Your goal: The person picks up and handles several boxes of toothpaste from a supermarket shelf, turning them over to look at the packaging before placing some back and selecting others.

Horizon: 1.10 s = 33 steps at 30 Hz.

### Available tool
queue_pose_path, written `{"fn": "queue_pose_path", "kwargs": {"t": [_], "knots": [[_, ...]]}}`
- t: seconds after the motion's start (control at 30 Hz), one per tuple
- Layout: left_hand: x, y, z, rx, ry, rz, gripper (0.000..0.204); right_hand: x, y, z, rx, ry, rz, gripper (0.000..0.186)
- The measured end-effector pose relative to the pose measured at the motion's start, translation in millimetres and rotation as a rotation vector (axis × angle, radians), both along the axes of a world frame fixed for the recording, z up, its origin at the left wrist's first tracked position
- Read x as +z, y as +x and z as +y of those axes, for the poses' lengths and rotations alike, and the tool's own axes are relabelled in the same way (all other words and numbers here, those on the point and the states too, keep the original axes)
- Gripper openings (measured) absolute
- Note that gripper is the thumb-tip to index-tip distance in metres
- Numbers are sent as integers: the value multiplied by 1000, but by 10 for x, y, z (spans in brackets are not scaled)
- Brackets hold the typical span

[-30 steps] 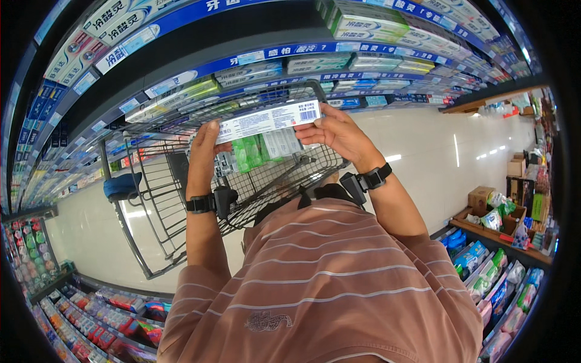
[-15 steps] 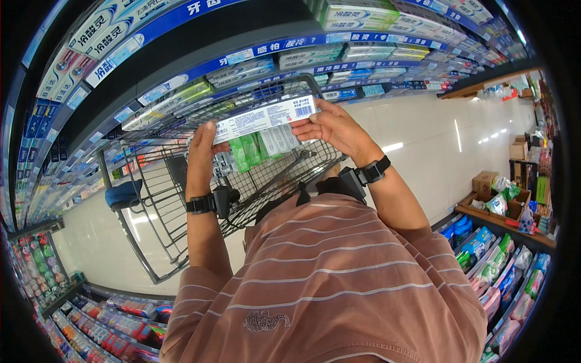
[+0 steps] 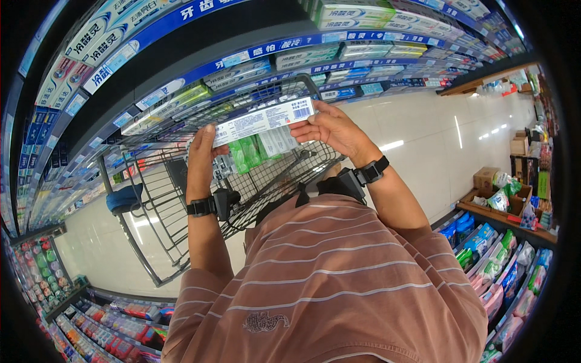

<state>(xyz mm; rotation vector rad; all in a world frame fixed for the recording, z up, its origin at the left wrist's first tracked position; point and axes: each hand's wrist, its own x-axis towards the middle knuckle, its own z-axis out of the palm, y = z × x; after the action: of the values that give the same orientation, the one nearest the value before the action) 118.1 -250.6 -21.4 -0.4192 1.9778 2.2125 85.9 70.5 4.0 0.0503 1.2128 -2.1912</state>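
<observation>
A long white toothpaste box [image 3: 260,120] with a barcode at its right end is held level between my two hands, above a shopping cart [image 3: 163,209]. My left hand [image 3: 204,144] grips its left end, thumb on the near face. At the barcode end, my right hand [image 3: 333,130] pinches the box between thumb and fingers. Below it in the cart lie green packs [image 3: 246,155] and a pale grey-white pack [image 3: 277,141], partly covered by the box.
Shelves of boxed toothpaste [image 3: 357,15] curve along the far side. A blue item [image 3: 124,198] hangs on the cart's left end. Pale floor tiles [image 3: 423,136] stretch to the right, toward a cardboard box [image 3: 486,179]. Racks of packaged goods [image 3: 112,323] stand behind me.
The toothpaste box and both hands stay almost in place. The view has shifted very slightly, and nothing has been taken up or let go.
</observation>
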Motion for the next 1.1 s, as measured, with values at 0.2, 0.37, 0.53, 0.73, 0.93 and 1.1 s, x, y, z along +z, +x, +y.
{"fn": "queue_pose_path", "kwargs": {"t": [0.2,0.37,0.53,0.73,0.93,1.1], "knots": [[-12,-6,29,30,-11,4,49,-40,20,15,-13,-8,-7,46],[64,43,54,46,2,15,45,-45,15,38,47,22,-13,52],[43,38,43,44,-11,7,44,-38,31,21,14,48,-8,50],[55,72,75,32,-11,-7,40,-34,37,17,-8,55,28,51],[38,83,88,-6,6,-2,36,-89,49,14,-38,62,30,49],[0,89,96,-44,3,-24,37,-94,76,50,-80,43,-4,39]]}}
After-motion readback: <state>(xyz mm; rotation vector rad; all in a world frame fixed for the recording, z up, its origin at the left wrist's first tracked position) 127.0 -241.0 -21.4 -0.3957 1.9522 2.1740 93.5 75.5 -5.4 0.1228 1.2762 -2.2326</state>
